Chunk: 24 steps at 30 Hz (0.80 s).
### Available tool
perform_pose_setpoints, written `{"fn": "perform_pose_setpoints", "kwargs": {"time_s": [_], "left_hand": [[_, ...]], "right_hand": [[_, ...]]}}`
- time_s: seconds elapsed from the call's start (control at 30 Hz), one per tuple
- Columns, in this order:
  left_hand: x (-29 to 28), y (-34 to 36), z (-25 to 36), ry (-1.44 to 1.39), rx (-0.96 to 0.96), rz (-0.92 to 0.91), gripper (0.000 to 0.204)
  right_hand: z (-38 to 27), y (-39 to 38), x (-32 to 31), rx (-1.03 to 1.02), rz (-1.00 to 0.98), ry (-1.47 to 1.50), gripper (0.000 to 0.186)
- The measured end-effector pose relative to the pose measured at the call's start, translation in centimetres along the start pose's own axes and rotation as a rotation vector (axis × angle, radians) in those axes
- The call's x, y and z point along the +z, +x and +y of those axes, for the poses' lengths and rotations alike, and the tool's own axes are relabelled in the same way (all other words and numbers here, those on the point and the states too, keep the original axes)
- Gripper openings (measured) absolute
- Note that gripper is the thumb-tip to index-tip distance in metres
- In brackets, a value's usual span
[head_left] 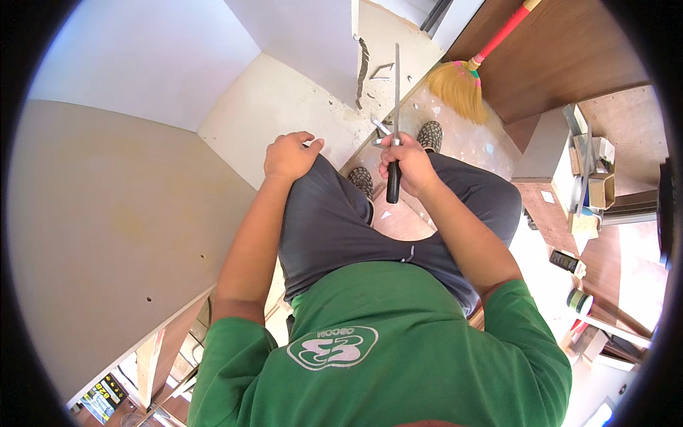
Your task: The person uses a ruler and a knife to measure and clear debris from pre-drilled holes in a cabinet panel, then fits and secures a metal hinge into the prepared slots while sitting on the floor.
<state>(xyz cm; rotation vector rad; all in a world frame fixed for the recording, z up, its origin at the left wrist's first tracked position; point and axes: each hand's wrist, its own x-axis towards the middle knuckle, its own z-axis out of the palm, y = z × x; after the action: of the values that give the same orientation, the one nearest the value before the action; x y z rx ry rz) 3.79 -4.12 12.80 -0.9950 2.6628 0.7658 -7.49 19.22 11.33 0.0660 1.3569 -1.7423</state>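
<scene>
My right hand (411, 165) is closed around the black handle of a long, thin metal tool (396, 85), either a file or a long screwdriver. Its silver shaft points away from me over the pale board. Small silver metal pieces (381, 128) show beside the hand; whether they are held too, I cannot tell. On my left knee rests my left hand (290, 154), fingers loosely bent and thumb apart, with nothing seen in it. Ahead of it lies a pale board (284, 107) strewn with debris and thin scraps (383, 71).
Pale panels (121, 206) stand close on my left and ahead. A straw broom (459, 89) with a red handle leans at the far right. Nearby on the right are a wooden box (548, 167) with tools and small cartons (601, 188), and a black container (564, 261).
</scene>
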Motion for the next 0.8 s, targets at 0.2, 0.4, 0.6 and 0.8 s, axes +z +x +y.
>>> {"fn": "perform_pose_setpoints", "kwargs": {"time_s": [0.2,0.4,0.6,0.8], "left_hand": [[-0.2,-0.5,0.9,-0.273,0.09,0.106,0.039],[-1.9,-1.3,5.8,-0.494,0.528,0.059,0.059],[-3.9,0.9,7.2,-0.349,0.452,0.041,0.04],[-5.1,5.9,2.9,-0.579,0.381,-0.109,0.037]], "right_hand": [[-0.9,0.0,4.4,-0.14,0.004,0.087,0.025],[-3.2,1.5,8.3,-0.357,0.042,-0.081,0.038],[-6.4,3.2,9.2,-0.373,0.173,-0.303,0.041],[-15.6,9.1,5.7,-0.502,0.152,0.033,0.041]]}}
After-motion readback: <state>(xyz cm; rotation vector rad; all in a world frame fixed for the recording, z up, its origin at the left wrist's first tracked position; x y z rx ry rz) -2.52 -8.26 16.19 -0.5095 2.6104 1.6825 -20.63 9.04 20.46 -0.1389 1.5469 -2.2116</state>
